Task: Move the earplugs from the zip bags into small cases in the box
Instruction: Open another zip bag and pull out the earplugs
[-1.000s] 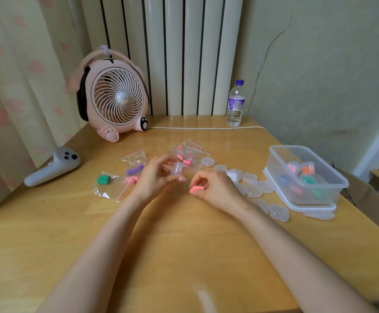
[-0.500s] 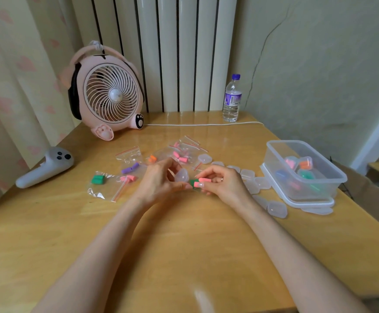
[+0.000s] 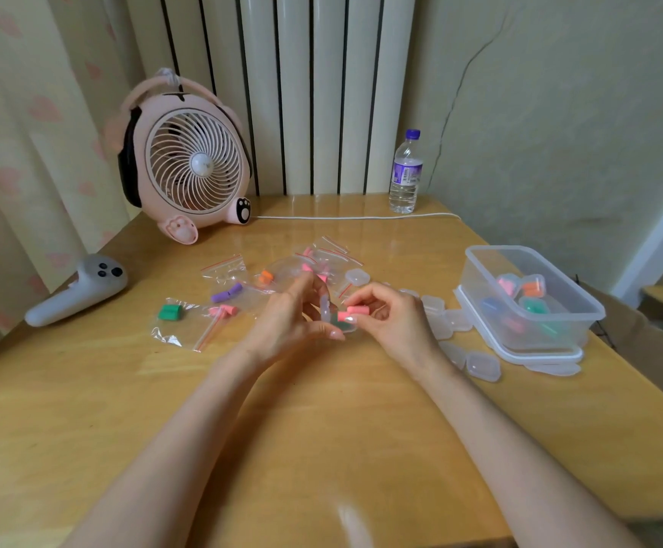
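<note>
While both hands meet low over the table (image 3: 322, 448), the left hand (image 3: 286, 330) curls thumb and fingers round a clear small case (image 3: 326, 310). It is open and tipped up on edge, and a green earplug (image 3: 341, 327) shows through its lower half. Right beside it, the right hand (image 3: 395, 324) pinches a pink earplug (image 3: 358, 311) between thumb and forefinger, other fingers curled in. The plug lies level, its tip right at the case's open edge; whether it touches, I cannot tell.

Just beyond the left hand's fingertips and off to its left lie the zip bags (image 3: 223, 270), flat on the wood. A green plug (image 3: 171, 312) is farthest left, then a purple plug (image 3: 225, 293) and pink plugs (image 3: 224, 310), with an orange plug (image 3: 266, 276) nearest the fingers. Out to the right of the right hand, empty cases (image 3: 482, 365) lie scattered, running up to the box (image 3: 582, 310). That clear box sits well right of the right hand, on what looks like its lid (image 3: 551, 355), and filled cases (image 3: 533, 286) in pink, orange and teal lie inside.

Far beyond the left hand stands a pink fan (image 3: 195, 168), and a grey controller (image 3: 80, 288) lies well to that hand's left.
</note>
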Tool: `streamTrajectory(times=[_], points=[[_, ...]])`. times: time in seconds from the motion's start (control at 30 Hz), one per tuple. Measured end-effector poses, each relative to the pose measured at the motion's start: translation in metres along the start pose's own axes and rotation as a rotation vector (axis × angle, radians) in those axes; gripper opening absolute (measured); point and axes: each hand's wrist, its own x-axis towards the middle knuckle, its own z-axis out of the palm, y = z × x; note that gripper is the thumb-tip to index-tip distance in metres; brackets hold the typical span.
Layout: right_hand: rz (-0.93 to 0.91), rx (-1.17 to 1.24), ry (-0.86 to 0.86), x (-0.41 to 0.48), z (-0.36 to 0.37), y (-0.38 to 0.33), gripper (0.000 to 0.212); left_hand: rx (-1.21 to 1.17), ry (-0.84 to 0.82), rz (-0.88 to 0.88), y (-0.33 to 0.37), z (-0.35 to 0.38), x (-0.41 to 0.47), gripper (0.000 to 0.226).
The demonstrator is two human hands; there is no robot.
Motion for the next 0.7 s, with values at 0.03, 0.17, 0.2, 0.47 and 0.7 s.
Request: streamTrajectory(times=[0.03,0.17,0.2,0.47,0.7], points=[[-0.005,-0.047,-0.004,-0.0003,0.0003,0.0011,0.017,-0.003,-0.002,0.001,-0.0009,0.0003,0.0001,0.052],[-0.039,-0.158,-0.051,0.0004,0.0007,0.0036,0.017,-0.023,-0.006,0.009,-0.0011,0.0008,0.0006,0.051],[-0.041,-0.145,-0.038,0.0016,0.0003,0.0049,0.018,-0.017,-0.008,0.009,-0.0002,0.0008,0.0002,0.051],[0.032,-0.039,0.007,0.0038,0.0034,-0.0013,0.023,-0.009,-0.042,0.025,0.0051,0.006,-0.0014,0.052],[0.199,0.06,0.01,0.0036,-0.003,0.0005,0.029,0.059,0.02,0.021,0.004,0.0069,-0.002,0.052]])
